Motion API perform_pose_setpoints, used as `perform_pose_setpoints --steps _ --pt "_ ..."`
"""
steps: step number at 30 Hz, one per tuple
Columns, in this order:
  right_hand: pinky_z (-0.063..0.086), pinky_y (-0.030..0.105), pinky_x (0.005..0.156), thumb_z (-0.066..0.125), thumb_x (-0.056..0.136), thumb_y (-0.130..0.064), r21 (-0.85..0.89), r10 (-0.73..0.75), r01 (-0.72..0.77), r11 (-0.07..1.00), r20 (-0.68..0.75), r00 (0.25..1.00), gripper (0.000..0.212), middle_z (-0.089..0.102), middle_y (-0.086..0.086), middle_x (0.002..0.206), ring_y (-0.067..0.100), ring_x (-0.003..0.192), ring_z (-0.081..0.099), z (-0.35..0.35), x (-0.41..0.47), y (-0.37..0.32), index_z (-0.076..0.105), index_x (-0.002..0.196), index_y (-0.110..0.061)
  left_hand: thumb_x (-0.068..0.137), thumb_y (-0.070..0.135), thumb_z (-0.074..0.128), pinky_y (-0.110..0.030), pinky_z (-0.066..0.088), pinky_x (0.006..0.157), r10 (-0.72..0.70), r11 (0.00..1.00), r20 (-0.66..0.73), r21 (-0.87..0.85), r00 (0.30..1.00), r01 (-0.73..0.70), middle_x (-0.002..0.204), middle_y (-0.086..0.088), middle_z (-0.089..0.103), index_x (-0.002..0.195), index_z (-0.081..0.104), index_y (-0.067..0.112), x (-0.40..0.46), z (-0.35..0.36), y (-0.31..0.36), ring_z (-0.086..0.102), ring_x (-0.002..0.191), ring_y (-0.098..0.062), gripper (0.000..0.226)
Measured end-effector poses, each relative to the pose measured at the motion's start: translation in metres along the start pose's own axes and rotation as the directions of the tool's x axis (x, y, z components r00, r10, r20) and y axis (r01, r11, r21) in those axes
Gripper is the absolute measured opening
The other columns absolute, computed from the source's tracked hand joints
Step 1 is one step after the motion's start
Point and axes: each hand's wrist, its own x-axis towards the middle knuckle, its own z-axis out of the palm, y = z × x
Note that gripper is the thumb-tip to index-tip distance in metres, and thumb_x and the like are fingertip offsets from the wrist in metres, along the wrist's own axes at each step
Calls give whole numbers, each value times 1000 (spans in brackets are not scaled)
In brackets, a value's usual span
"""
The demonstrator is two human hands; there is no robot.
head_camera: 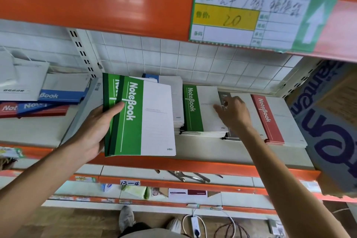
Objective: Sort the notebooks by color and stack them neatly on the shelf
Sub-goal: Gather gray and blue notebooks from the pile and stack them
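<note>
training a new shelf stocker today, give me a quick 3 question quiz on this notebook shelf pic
1. True or false: the left hand holds green-spined paper notebooks.
2. Which stack does the right hand reach over? A) green-spined stack on the shelf B) red-spined stack C) blue and red pile at far left
3. Fill in: the handwritten number on the yellow part of the price label is ___.

Key: 1 true; 2 A; 3 20
</note>
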Motion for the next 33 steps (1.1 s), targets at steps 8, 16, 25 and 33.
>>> perform_pose_setpoints --steps 8,16,25,33 --pt "61 31 71 72 92 -23 749 -107 -280 601 422 900 18 75 5 86 16 80 72 14 -91 -62 74 93 -6 81 47 69 -32 46 88 19 998 78 66 997 -24 102 15 69 101 63 34 -4 26 -7 63 94 -2 25" --pt "58 29 62 75 89 -17 729 -72 -217 650 343 936 15 67 -4 67 11 67 63 0 -82 -33 69 78 -8 92 48 54 -34 27 105 43 983 45 175 998 -50 134 10 48 135 51 30 2 34 -16 39 121 -8 47" --pt "36 20 47 78 87 -26 375 136 -214 902 224 965 31 53 4 60 14 54 45 -33 6 23 66 78 2 93 43 53 -25 24 98 51 989 98 134 994 -64 114 20 51 132 52 27 3 24 -16 44 114 -3 41" --pt "60 45 86 80 84 -28 266 190 -263 928 271 944 17 74 10 91 31 90 70 -8 36 15 72 79 -13 91 35 59 -14 47 58 61 992 41 105 997 -65 82 23 70 100 64 33 -2 10 -14 66 70 8 10"
